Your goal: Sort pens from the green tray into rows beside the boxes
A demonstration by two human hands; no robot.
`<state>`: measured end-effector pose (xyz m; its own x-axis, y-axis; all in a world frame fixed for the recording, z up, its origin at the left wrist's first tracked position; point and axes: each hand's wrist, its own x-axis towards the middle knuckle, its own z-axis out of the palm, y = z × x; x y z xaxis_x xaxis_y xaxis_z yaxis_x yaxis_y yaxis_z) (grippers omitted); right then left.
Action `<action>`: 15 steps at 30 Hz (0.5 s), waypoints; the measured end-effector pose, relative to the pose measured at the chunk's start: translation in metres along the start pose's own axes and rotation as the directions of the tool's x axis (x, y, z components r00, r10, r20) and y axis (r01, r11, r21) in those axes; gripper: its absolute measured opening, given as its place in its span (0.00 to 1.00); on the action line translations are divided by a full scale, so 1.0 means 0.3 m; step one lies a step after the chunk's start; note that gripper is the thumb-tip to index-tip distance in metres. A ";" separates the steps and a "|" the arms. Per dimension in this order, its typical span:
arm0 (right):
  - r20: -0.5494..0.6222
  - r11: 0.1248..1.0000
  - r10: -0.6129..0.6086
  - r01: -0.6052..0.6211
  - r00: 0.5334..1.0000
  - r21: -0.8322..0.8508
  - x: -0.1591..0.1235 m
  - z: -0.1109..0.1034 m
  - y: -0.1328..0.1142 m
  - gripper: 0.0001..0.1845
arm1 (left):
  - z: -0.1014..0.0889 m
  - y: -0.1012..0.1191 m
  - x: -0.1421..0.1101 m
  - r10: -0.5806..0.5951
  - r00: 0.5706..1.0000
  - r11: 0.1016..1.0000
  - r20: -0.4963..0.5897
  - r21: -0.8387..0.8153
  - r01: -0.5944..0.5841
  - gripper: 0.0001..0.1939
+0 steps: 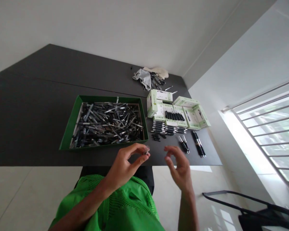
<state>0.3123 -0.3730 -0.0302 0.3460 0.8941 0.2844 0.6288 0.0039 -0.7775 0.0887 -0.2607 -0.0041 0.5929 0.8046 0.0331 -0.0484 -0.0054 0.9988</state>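
Observation:
My left hand (125,165) is raised just over the near table edge, pinching a small clear part (146,150) between thumb and fingertips. My right hand (179,165) hovers to its right, fingers curled and slightly apart, holding nothing I can see. Nearest to it lie black pens in pairs (184,144) on the dark table (38,96). Rows of black pens (163,128) lie further on, with small black pen parts (156,137) beside them. A green box (72,123) full of loose pens stands ahead and to the left.
Open white-and-green cardboard pen boxes (173,109) stand behind the pen rows. A grey cloth (144,78) and a bundle of pens lie at the far edge. A barred window (267,134) is on the right, and a black chair (255,208) stands at the lower right.

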 end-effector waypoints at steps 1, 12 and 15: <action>0.048 0.998 -0.029 0.026 0.998 0.054 -0.016 0.025 -0.039 0.11 | 0.020 -0.016 -0.002 -0.007 1.000 1.000 0.023 -0.012 0.007 0.11; -0.017 0.983 -0.026 0.028 1.000 0.184 -0.045 0.139 -0.097 0.04 | 0.047 -0.048 0.017 -0.041 0.997 0.995 0.072 -0.086 0.047 0.13; -0.015 0.985 -0.015 0.018 1.000 0.170 -0.049 0.152 -0.104 0.05 | 0.053 -0.055 0.013 -0.051 0.995 0.991 0.084 -0.117 0.061 0.13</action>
<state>0.2559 -0.3660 -0.0358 0.3471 0.8869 0.3047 0.5070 0.0959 -0.8566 0.1046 -0.2671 -0.0198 0.6597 0.7514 -0.0150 -0.1060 0.1127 0.9880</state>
